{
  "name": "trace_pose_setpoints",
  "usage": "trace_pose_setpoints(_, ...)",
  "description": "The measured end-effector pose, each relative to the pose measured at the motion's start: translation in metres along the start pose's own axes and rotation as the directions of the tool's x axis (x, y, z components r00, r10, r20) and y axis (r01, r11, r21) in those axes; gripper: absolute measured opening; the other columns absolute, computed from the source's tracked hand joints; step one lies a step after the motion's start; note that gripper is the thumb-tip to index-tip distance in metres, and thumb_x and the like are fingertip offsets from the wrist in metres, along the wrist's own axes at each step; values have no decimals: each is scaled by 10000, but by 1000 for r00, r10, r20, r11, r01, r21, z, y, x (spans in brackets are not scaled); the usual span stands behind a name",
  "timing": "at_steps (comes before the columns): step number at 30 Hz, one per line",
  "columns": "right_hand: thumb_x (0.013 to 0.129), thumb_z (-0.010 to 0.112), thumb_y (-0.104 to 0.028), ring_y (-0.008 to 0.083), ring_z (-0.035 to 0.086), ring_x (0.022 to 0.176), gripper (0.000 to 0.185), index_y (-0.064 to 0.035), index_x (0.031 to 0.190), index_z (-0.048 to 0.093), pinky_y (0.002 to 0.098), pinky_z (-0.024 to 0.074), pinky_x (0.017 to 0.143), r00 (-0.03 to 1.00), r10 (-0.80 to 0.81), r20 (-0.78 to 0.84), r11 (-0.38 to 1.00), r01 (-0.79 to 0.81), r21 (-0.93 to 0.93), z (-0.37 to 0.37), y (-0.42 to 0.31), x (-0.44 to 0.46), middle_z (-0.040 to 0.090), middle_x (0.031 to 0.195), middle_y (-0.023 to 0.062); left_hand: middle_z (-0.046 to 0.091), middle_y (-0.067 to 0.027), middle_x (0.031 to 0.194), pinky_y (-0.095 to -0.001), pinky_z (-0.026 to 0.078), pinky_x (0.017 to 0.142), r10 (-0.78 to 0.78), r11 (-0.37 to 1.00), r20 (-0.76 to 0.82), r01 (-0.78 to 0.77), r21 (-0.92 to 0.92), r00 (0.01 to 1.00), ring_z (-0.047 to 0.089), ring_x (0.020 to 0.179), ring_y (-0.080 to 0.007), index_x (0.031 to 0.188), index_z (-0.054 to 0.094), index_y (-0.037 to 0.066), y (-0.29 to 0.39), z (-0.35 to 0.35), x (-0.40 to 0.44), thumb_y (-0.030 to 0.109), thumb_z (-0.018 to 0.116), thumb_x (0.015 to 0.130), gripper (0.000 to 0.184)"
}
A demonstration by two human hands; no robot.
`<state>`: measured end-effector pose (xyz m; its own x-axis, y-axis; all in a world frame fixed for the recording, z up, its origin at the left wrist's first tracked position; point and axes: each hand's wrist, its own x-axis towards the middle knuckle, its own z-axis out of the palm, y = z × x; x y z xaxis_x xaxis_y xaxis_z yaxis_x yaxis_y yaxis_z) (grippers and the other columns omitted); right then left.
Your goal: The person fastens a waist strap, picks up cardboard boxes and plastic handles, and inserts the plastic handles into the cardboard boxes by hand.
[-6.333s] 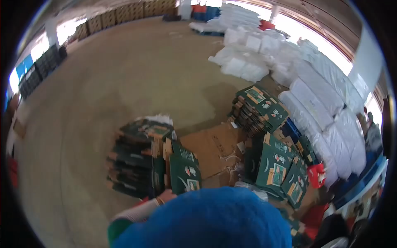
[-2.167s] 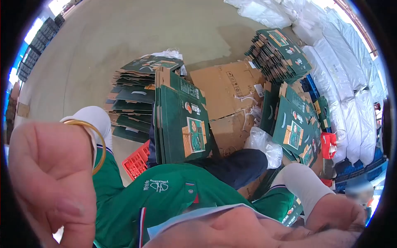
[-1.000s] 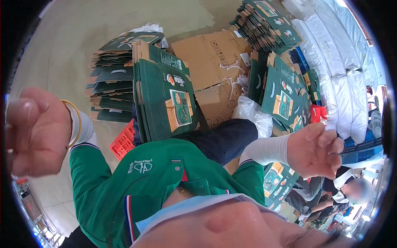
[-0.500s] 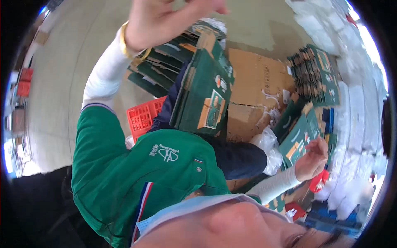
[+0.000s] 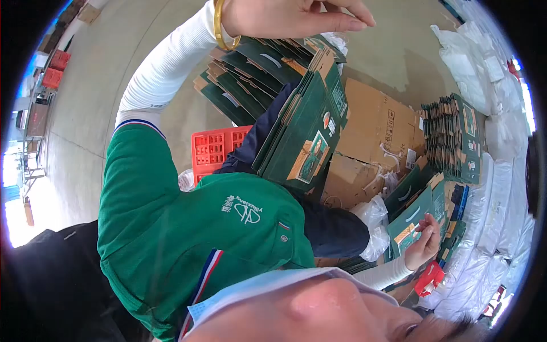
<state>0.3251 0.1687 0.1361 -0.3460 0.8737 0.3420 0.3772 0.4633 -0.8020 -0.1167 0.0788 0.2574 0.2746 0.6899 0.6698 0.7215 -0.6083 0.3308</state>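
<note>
My left hand (image 5: 299,17), with a gold bangle (image 5: 218,25) at the wrist, is raised at the top edge. Its fingers are loosely bent with the thumb apart, and nothing shows in it. Below it, several flat green cartons (image 5: 316,131) lean upright against my dark-trousered leg. A stack of folded green cartons (image 5: 245,82) lies behind them to the left. At the right, my right hand (image 5: 424,244) hangs in front of more leaning green cartons (image 5: 436,194), its fingers slightly curled and apart, holding nothing visible. Whether it touches them is unclear.
A red crate (image 5: 211,151) stands left of my leg. Brown cardboard (image 5: 364,119) lies ahead, with a clear plastic bag (image 5: 373,225) near my knee. Another carton stack (image 5: 453,137) and white wrapped bundles (image 5: 490,199) are at the right. A red bag (image 5: 430,278) lies below my right hand.
My left hand has swung from the left side up to the top, over the carton stack. My right hand has shifted lower, beside the leaning cartons. The view has turned, bringing the red crate further into sight.
</note>
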Motion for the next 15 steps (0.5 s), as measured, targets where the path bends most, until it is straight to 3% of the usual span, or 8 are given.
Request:
trace_pose_setpoints(8, 877, 436, -165, 112, 497, 707, 257, 39, 981, 554, 223, 396, 603, 998, 24, -58, 999, -26, -34, -1, 8, -3, 582, 901, 84, 609, -101, 732, -245, 427, 486, -41, 998, 62, 38, 43, 997, 568, 553, -164, 888, 609, 15, 3, -2, -5, 60, 581, 768, 131)
trace_pose_setpoints(12, 875, 437, -148, 111, 493, 709, 247, 42, 981, 554, 226, 391, 611, 998, 22, -55, 1000, -20, 24, 1, 9, -5, 576, 881, 78, 610, -112, 745, -252, 430, 488, 37, 999, 18, -36, -29, 999, 566, 547, -180, 891, 610, 13, 1, 3, -5, 58, 584, 766, 135)
trace_pose_setpoints(15, 846, 463, -135, 115, 499, 670, 218, 43, 907, 573, 232, 404, 621, 991, 49, -125, 999, -48, 12, 3, 12, -6, 575, 806, 77, 610, -131, 766, -273, 441, 526, -15, 995, 91, 6, 101, 996, 577, 607, -212, 893, 610, 10, 12, 0, 1, 44, 593, 755, 144)
